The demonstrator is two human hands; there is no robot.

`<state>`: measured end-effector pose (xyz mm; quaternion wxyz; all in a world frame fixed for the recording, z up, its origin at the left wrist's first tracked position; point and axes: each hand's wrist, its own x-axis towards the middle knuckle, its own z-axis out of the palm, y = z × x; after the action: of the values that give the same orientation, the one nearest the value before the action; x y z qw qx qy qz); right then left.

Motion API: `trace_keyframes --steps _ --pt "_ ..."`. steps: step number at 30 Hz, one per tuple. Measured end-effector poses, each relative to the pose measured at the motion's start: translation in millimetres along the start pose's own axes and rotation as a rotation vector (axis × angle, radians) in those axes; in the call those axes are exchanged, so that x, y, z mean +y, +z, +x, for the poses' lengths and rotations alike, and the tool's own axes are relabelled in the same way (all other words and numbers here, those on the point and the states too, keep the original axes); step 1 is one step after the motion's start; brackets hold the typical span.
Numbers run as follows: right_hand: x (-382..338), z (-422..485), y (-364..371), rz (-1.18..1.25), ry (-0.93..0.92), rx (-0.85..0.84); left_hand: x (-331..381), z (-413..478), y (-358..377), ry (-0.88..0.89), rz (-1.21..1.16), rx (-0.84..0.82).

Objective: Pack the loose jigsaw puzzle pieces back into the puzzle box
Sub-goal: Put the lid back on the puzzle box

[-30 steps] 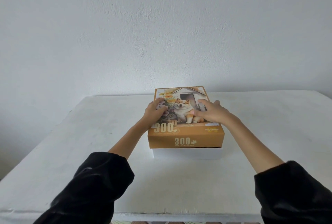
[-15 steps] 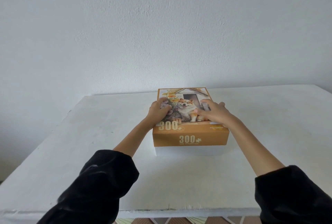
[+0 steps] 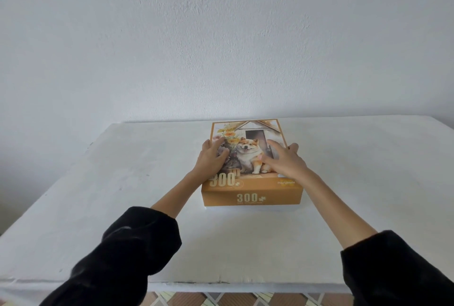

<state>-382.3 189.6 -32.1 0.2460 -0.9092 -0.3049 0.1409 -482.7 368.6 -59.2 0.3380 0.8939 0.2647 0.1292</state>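
Both left hand (image 3: 210,162) and right hand (image 3: 287,162) press lidded rectangular cardboard puzzle box (image 3: 251,198); fingers (image 3: 274,147) extended, flat.

One puzzle box (image 3: 251,197) is sitting mid-frame on one white table (image 3: 122,182); two hands, left hand (image 3: 211,161) and right hand (image 3: 287,163), are resting on it; two black sleeves (image 3: 122,256) are showing below.

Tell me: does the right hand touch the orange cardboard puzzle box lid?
Touching. The head view shows the right hand lying flat on the orange cardboard lid, fingers over its picture.
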Motion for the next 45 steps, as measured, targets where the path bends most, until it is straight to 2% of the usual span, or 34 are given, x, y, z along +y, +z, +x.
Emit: trace_keyframes --steps 4,11,15,18,22,26,29,34,37,39,45 --pt "5.5 2.7 8.3 -0.050 -0.026 0.042 -0.5 2.9 1.7 0.030 0.135 -0.028" --pt "15.7 5.4 26.5 -0.119 -0.047 0.098 -0.5 -9.6 8.6 0.064 0.090 0.015" --pt "16.7 4.2 27.9 -0.112 -0.053 0.105 -1.2 -9.9 9.9 0.060 0.200 0.002" --pt "17.2 -1.0 29.9 -0.191 -0.158 0.173 -0.3 -12.0 14.7 0.139 0.353 0.029" --pt "19.1 -9.9 35.9 -0.268 -0.311 0.159 2.2 -22.9 22.0 0.240 0.483 0.050" --pt "28.4 -25.5 37.6 -0.228 -0.366 0.167 9.1 -45.9 24.4 0.312 0.433 -0.018" --pt "34.0 -42.2 38.7 -0.122 -0.390 0.216 7.9 -59.7 22.7 0.372 0.380 -0.001" --pt "49.8 -50.4 29.7 -0.153 -0.548 0.093 2.0 -66.2 18.2 0.519 0.436 -0.034" --pt "57.4 -44.7 23.6 -0.168 -0.541 0.058 -3.6 -61.0 13.3 0.603 0.487 -0.109" --pt "57.5 -40.4 24.2 -0.137 -0.529 0.067 -9.2 -56.1 14.4 0.670 0.548 -0.101" --pt "53.0 1.6 18.4 -0.176 -0.505 0.080 -10.3 -13.2 19.7 0.593 0.530 -0.089"
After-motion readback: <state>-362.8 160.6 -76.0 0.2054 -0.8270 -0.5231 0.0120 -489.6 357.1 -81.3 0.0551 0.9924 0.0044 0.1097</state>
